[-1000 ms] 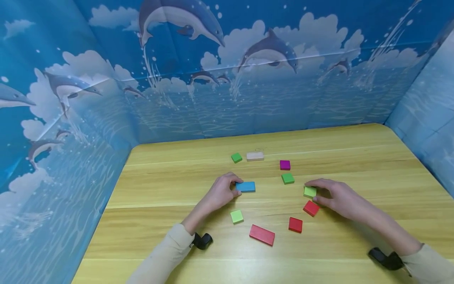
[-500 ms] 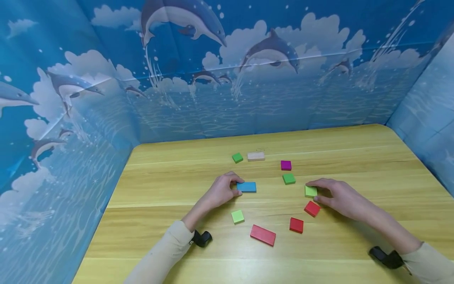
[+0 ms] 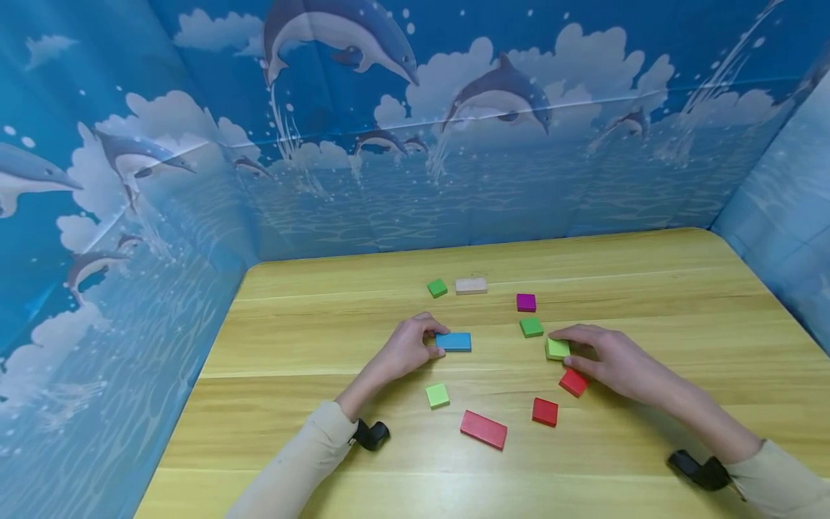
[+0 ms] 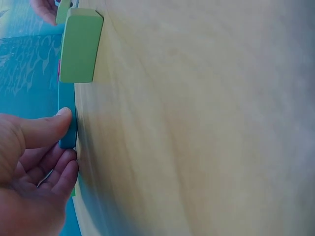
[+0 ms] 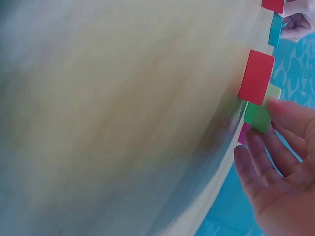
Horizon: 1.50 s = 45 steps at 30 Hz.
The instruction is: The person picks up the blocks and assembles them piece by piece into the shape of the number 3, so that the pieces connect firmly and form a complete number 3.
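Observation:
My left hand point(image 3: 410, 348) pinches the left end of a blue rectangular block point(image 3: 457, 342), which lies flat on the wooden table. In the left wrist view the thumb presses the blue block's point(image 4: 68, 125) near end. Between thumb and fingertips, my right hand point(image 3: 606, 358) holds a light green square block point(image 3: 556, 349) by its right side. The right wrist view has that light green block point(image 5: 263, 118) partly behind a red square block point(image 5: 256, 77). Just below the right fingertips in the head view sits the same red block point(image 3: 573, 383), and a darker green block point(image 3: 532, 327) is up-left of them.
A purple block point(image 3: 526, 303), a pale wooden block point(image 3: 470, 286) and a green block point(image 3: 437, 288) lie farther back. Nearer are another light green block point(image 3: 437, 396), a long red block point(image 3: 483, 430) and a second red square point(image 3: 545, 412). A dolphin-print curtain point(image 3: 421, 194) borders the table.
The right hand has shifted slightly left with the light green block, bringing it closer to the darker green one. The left hand stays on the blue block. The head view has drifted a little.

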{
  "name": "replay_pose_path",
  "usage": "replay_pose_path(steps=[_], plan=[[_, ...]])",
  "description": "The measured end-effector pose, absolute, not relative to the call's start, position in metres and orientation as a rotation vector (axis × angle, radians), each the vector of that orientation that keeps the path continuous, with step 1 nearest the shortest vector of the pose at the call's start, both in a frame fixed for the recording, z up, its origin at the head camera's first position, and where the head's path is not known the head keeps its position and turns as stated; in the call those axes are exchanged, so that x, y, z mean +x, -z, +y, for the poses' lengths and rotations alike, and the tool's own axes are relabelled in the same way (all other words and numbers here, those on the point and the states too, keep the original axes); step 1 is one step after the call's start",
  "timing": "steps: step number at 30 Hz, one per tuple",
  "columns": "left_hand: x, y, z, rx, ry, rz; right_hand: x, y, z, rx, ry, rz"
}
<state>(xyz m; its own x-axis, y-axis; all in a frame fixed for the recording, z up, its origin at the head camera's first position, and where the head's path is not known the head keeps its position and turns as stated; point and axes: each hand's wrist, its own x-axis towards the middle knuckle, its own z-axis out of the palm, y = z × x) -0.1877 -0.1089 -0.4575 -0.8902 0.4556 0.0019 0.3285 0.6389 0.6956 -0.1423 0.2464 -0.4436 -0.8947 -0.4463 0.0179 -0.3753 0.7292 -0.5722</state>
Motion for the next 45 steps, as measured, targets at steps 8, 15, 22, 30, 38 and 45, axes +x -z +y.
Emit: replay_pose_path(steps=[8, 15, 22, 30, 38, 45], plan=[[-0.19, 0.459, -0.11, 0.644, -1.126, 2.652, -0.142, 0.44, 0.238, -0.706, 0.918, 2.819], [-0.193, 0.461, -0.112, 0.646, -1.126, 2.62, -0.144, 0.437, 0.229, -0.733, 0.918, 2.801], [-0.196, 0.456, -0.113, 0.63, -1.13, 2.575, -0.15, 0.431, 0.22, -0.769, 0.864, 2.783], [-0.196, 0.458, -0.113, 0.659, -1.132, 2.602, -0.156, 0.427, 0.207, -0.839, 0.798, 2.778], [-0.194, 0.462, -0.113, 0.663, -1.153, 2.616, -0.165, 0.425, 0.195, -0.894, 0.752, 2.744], [-0.192, 0.462, -0.113, 0.649, -1.167, 2.624, -0.173, 0.426, 0.186, -0.925, 0.774, 2.714]])
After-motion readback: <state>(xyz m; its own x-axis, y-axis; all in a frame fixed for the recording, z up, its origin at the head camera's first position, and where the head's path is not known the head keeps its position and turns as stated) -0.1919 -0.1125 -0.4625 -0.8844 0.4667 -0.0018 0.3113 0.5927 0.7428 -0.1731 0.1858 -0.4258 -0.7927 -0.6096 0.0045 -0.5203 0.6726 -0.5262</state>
